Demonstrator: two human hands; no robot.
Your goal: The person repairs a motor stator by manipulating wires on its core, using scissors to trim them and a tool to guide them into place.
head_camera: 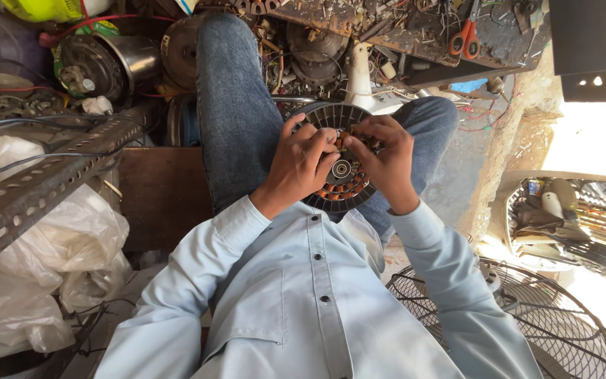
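A round dark fan motor stator (341, 175) with copper windings and a centre bearing rests on my lap, between my jeans-clad knees. My left hand (299, 161) grips its left side, fingers curled over the rim and onto the upper windings. My right hand (387, 158) holds the right side, fingertips pinching at the copper coils near the top. Both thumbs meet over the winding at the top centre. Light blue shirt sleeves cover my forearms.
A perforated metal angle bar (43, 182) runs across the left over white plastic bags (50, 253). Old motors (106, 63) and scrap parts crowd the far side, with orange-handled scissors (464, 35). A wire fan guard (527, 316) lies at lower right.
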